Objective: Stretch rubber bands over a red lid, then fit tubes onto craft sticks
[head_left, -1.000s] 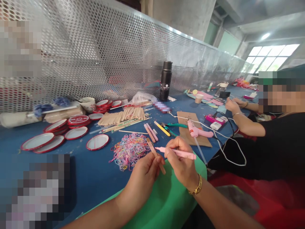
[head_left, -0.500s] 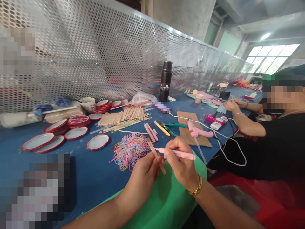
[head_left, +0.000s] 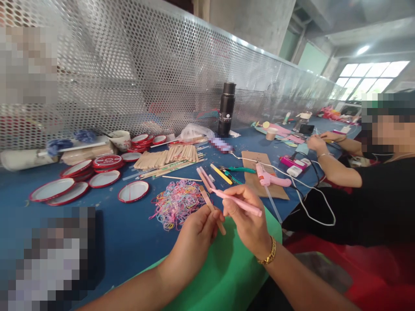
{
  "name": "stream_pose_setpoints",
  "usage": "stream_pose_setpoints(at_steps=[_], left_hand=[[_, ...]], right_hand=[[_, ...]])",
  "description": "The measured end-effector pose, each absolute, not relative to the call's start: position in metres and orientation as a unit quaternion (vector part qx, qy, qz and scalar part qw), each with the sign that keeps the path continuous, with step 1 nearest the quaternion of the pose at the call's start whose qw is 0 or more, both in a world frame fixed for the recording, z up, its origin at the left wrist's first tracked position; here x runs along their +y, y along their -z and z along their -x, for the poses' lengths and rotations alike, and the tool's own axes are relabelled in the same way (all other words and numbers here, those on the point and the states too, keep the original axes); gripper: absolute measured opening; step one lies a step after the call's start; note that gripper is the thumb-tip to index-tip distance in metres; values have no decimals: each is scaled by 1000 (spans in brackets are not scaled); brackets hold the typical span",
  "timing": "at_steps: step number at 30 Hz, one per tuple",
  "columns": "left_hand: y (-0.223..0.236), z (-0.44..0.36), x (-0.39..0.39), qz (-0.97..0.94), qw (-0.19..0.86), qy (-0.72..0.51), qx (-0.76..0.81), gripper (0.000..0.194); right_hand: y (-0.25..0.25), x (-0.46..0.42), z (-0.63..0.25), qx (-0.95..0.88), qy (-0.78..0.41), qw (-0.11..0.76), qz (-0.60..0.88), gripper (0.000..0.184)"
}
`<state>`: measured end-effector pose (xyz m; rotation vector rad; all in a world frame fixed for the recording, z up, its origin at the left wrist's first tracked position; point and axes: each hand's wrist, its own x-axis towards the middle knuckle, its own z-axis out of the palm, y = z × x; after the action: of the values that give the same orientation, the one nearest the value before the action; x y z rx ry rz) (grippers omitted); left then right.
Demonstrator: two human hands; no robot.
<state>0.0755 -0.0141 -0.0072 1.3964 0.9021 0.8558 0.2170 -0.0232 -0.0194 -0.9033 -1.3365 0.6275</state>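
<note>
My left hand (head_left: 200,226) pinches a flat wooden craft stick (head_left: 206,198), which slants with its upper end away from me. Part of the stick shows a pinkish tint. In my right hand (head_left: 248,211), held like a pen, is a pink marker (head_left: 241,204). Its tip points left, close to the stick's upper part; whether they touch I cannot tell. Beneath both hands lies a green sheet (head_left: 223,276). Just beyond my left hand is a tangled heap of colourful elastic loops (head_left: 178,203). Further markers (head_left: 205,178) rest behind the stick, with a yellow marker (head_left: 221,174) beside them.
Red-rimmed lids (head_left: 132,191) and a pile of craft sticks (head_left: 168,157) spread to the left. A black bottle (head_left: 226,110) stands by the perforated screen. Pink glue gun (head_left: 270,178), its cable and cardboard (head_left: 254,158) lie right. A co-worker's arms (head_left: 339,166) rest further right.
The marker in my right hand has tilted, its tip rising slightly and its back end dropping a little. My left hand keeps the stick nearly in place.
</note>
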Motion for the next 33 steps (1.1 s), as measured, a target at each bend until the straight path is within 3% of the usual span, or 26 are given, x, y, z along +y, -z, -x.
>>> stream_pose_setpoints(at_steps=[6, 11, 15, 33], left_hand=[[8, -75, -15, -592, 604, -371, 383, 45], [8, -75, -14, -592, 598, -374, 390, 45], [9, -75, -14, -597, 600, -370, 383, 45], [13, -75, -14, -605, 583, -367, 400, 43]], right_hand=[[14, -25, -220, -627, -214, 634, 398, 10], [18, -24, -219, -586, -254, 656, 402, 9], [22, -24, -218, -595, -242, 646, 413, 20], [20, -22, -218, -600, -221, 638, 429, 22]])
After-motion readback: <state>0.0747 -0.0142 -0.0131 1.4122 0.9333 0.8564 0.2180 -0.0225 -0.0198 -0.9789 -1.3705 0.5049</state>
